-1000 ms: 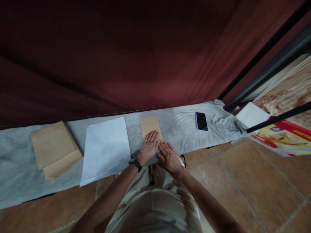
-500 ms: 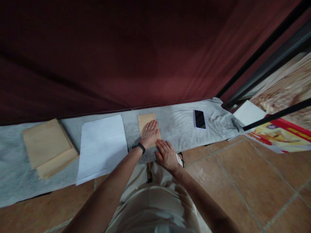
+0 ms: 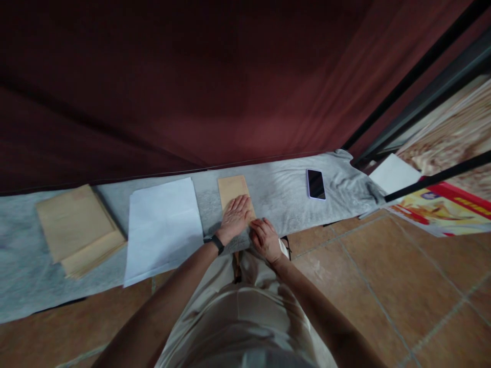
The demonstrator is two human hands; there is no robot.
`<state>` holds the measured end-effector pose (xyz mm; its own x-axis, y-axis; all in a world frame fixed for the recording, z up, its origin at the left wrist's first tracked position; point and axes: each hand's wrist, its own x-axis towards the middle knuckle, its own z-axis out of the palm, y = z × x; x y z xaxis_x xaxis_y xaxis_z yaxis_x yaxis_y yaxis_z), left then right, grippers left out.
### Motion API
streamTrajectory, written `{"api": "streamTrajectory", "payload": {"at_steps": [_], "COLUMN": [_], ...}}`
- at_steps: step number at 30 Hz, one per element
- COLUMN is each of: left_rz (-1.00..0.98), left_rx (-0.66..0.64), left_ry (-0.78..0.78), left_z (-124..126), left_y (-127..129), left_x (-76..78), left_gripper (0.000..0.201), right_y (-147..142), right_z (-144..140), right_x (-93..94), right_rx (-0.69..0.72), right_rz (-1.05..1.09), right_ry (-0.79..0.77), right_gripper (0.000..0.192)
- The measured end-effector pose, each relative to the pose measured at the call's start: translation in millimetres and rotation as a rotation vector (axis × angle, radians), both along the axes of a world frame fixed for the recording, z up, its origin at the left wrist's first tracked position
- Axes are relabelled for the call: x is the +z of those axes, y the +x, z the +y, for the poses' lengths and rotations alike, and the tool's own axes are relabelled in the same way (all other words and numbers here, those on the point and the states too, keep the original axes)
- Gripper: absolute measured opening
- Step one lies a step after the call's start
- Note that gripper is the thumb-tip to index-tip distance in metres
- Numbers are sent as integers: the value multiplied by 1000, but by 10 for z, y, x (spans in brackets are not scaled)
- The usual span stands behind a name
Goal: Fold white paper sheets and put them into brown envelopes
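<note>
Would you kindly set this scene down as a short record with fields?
Left hand: flat, palm down on the small brown envelope
Right hand: fingers curled at the envelope's near right corner
Surface: grey cloth on the tiled floor
To the left: white paper sheets, then a stack of brown envelopes
To the right: phone, screen dark
Behind: dark red curtain

**Both hands low, side by side**

Both bare arms reach forward toward 12 o'clock. The left hand (image 3: pixel 236 217) lies flat, palm down, fingers straight and together, a dark band on its wrist. The right hand (image 3: pixel 264 237) sits just beside it at 4 o'clock, palm down, fingers curled, fingertips near the left hand's edge.
</note>
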<state>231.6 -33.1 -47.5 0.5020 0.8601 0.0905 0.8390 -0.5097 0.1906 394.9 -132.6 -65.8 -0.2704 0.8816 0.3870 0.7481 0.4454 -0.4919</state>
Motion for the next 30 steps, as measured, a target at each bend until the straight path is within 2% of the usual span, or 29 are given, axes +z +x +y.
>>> {"api": "streamTrajectory", "payload": {"at_steps": [10, 15, 19, 22, 30], "left_rz": [-10, 25, 60, 67, 35], "left_rx": [-129, -105, -80, -75, -47], "left_ry": [54, 63, 51, 44, 67], "left_z": [-717, -986, -1056, -1058, -1074], "left_y": [-244, -357, -346, -319, -375], "left_x": [9, 36, 33, 24, 20], "left_gripper": [58, 67, 71, 70, 71], "right_y": [11, -42, -202, -285, -124], "right_z": [-11, -32, -88, -133, -153], "right_x": [-1, 49, 94, 100, 128], "right_rx": [9, 5, 82, 79, 20], "right_rz": [24, 6, -56, -88, -138], "right_ry": [3, -11, -27, -45, -70], "right_gripper": [42, 44, 49, 52, 49]}}
